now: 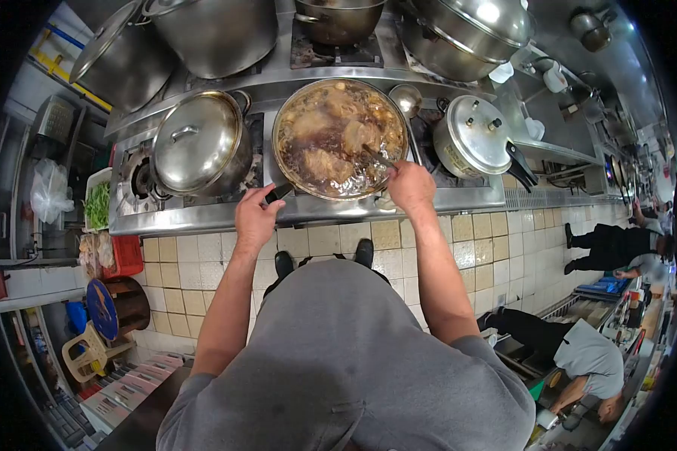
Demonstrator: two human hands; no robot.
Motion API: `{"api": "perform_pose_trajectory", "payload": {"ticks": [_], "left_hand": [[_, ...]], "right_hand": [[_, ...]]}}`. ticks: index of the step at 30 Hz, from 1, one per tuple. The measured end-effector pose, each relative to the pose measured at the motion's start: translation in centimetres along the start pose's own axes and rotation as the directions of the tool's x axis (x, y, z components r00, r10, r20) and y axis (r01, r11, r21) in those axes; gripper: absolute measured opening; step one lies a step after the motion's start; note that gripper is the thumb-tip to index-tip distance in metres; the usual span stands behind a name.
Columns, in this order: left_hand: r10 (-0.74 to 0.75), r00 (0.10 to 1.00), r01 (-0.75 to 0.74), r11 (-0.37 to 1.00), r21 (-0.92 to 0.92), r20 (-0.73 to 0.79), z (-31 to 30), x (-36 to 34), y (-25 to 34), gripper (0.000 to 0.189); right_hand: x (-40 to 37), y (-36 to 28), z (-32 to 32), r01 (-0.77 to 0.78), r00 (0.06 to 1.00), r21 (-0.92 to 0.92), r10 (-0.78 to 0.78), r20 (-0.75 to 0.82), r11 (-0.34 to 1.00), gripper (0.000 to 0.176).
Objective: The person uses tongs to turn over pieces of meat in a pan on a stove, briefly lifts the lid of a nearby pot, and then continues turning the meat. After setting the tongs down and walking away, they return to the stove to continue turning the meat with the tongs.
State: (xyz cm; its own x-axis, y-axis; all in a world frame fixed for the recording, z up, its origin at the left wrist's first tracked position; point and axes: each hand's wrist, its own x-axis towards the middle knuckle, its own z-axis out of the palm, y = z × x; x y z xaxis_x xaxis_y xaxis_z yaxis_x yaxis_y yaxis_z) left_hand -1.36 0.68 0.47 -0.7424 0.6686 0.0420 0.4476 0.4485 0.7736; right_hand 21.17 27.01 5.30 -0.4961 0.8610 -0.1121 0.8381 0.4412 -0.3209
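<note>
A wide pan (289,150) on the stove holds bubbling brown broth with several large pieces of meat (327,164). My left hand (256,219) is closed at the pan's black handle (280,192), at the near left of the rim. Over the near right rim, my right hand (412,186) grips a slim utensil (378,156) whose tip reaches a piece of meat in the broth. The utensil's exact kind cannot be made out. A metal ladle (406,99) rests just beyond the pan's right rim.
A lidded pot (195,146) stands left of the pan, and a pressure cooker (470,135) right. Large pots (214,37) line the back. Green vegetables (96,204) and a red crate (128,255) are at left. Two people (590,357) (617,248) are at the right.
</note>
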Motion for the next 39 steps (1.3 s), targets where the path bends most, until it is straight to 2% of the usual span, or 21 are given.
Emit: {"api": "perform_pose_trajectory", "payload": {"ticks": [3,9,11,13,16,20,25,39], "left_hand": [[-0.015,1.000,0.015,1.000,0.011,0.015,-0.4,0.0,0.7,0.052],[-0.004,1.000,0.004,1.000,0.008,0.022,-0.1,0.2,-0.2,0.051],[-0.008,1.000,0.008,1.000,-0.002,0.013,-0.1,0.2,-0.2,0.051],[0.002,1.000,-0.002,0.999,-0.038,0.005,0.0,0.0,0.0,0.052],[0.012,1.000,-0.012,1.000,-0.021,0.015,0.1,0.3,-0.5,0.050],[-0.017,0.999,0.018,0.999,-0.035,0.029,-0.2,0.3,-0.2,0.049],[0.006,1.000,-0.006,1.000,-0.016,0.003,-0.2,0.2,0.0,0.049],[0.004,1.000,-0.004,1.000,-0.023,0.014,-0.1,0.2,-0.2,0.052]], "right_hand": [[1.0,-0.7,-1.9,0.021,0.998,0.021,-0.020,-0.052,1.000,0.029],[1.2,-0.7,-2.4,-0.019,1.000,-0.012,0.019,-0.007,1.000,0.035],[0.5,0.6,-1.5,0.019,0.985,-0.046,-0.011,0.174,0.999,0.039],[0.0,0.1,-0.8,0.017,0.979,-0.022,-0.012,0.204,1.000,0.041],[0.2,-0.8,1.5,-0.078,0.982,-0.008,0.078,0.174,0.997,0.039],[0.0,-1.0,1.8,-0.032,0.991,0.031,0.028,0.128,0.999,0.034],[0.2,0.4,1.4,-0.001,1.000,0.084,0.002,-0.012,0.996,0.028],[2.8,-0.6,-0.5,-0.044,0.994,0.103,0.054,-0.091,0.994,0.028]]}}
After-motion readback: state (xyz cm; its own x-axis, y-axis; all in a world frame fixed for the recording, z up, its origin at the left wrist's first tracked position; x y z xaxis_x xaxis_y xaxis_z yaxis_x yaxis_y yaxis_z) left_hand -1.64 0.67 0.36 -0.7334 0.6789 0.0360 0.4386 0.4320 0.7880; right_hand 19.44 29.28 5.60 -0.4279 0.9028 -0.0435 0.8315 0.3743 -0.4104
